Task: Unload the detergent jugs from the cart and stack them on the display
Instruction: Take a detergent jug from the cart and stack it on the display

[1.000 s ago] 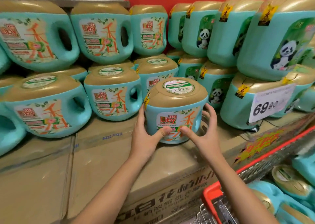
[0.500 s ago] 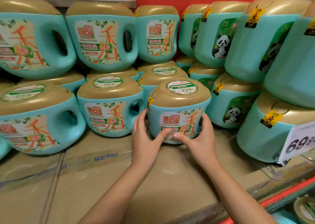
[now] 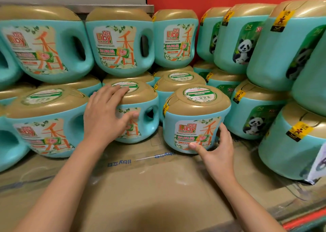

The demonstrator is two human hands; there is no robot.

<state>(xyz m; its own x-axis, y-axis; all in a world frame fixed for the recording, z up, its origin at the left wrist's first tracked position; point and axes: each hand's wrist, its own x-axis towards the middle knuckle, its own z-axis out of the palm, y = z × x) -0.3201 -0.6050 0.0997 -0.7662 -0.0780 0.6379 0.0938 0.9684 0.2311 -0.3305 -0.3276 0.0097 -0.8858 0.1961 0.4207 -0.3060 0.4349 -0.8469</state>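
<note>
Teal jug (image 3: pixel 190 125) stands on the cartons (image 3: pixel 158 187), well back from their front edge, right hand (image 3: pixel 218 154) curled round its side; left hand (image 3: pixel 104 120), fingers spread, rests on the neighbour (image 3: pixel 144 97). A one-sided shove could skew it or bump that neighbour.

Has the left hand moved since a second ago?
Yes. The left hand has left the front jug and gone left onto the neighbour jug.

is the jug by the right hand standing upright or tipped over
Upright: the jug stands base-down on the cardboard boxes, gold cap on top, right hand gripping its lower side.
</note>
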